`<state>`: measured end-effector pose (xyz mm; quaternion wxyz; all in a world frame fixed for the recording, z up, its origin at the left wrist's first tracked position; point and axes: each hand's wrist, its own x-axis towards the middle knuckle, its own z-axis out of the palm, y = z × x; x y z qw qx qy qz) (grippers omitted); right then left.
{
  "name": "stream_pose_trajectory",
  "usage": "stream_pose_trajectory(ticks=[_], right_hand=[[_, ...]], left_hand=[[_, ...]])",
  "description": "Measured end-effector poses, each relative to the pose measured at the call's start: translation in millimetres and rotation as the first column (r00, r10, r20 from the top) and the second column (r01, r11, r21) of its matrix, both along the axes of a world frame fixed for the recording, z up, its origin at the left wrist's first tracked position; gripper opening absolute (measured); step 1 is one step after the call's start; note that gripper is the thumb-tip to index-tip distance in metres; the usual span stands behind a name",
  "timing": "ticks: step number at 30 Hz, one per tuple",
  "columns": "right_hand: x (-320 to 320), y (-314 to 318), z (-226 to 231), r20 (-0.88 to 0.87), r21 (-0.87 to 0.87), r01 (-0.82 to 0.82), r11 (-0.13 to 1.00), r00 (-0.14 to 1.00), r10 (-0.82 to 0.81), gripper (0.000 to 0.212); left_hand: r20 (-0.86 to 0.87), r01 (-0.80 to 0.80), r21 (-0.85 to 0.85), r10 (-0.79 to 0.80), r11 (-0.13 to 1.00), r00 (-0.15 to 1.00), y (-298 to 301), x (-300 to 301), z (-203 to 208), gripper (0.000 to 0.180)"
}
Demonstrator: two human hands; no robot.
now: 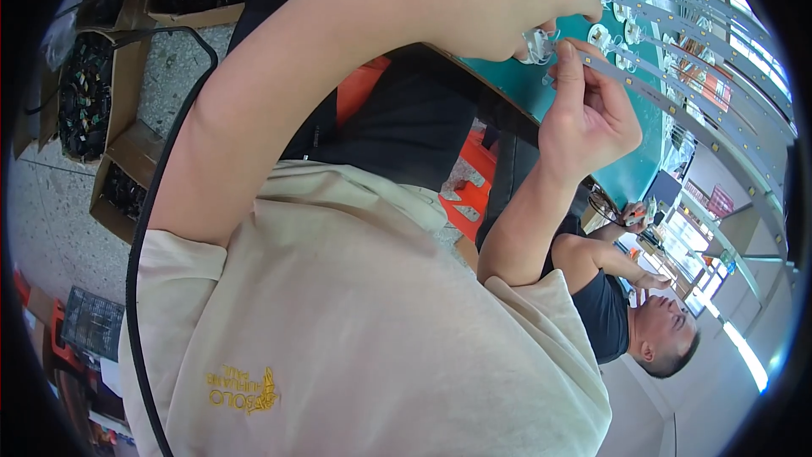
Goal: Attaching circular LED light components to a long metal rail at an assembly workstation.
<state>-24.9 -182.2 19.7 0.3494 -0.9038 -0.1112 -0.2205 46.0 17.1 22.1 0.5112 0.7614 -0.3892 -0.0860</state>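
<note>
My left hand point(541, 0) reaches over the green table with its fingers bent down and closed around a small clear plastic piece point(538, 46), partly hidden by the fingers. Close beside it, my right hand point(592, 110) pinches the near end of a narrow pale strip point(655, 93) dotted with small yellowish LEDs. The strip runs off to the right from my fingertips. The clear piece and the strip's end are nearly together; whether they touch I cannot tell. Round white pieces with clear domes point(600, 35) stand in rows just past my hands.
Several more LED strips point(702, 21) lie beyond, along the green table top point(499, 76). On the floor at left are cardboard boxes point(127, 93) of dark small parts point(85, 101). A black cable point(156, 195) hangs there. A co-worker point(609, 305) sits at right, hands raised.
</note>
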Motion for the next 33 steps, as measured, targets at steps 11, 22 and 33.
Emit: stream_pose_trajectory(ticks=[11,22,33], right_hand=[[0,0,-2,0.012,0.017,-0.022,1.0,1.0,0.022,0.007],[-1,2,7,-0.05,0.015,-0.011,1.0,0.999,0.012,0.006],[-4,9,9,-0.083,0.109,0.032,0.993,0.996,-0.023,0.008]], left_hand=[[0.05,-0.03,0.005,0.03,1.0,0.998,-8,-2,-10,0.027],[0.186,-0.103,-0.265,0.156,0.959,0.97,-11,-8,-21,0.043],[0.233,-0.134,-0.134,0.163,0.982,0.959,-10,-9,-23,0.066]])
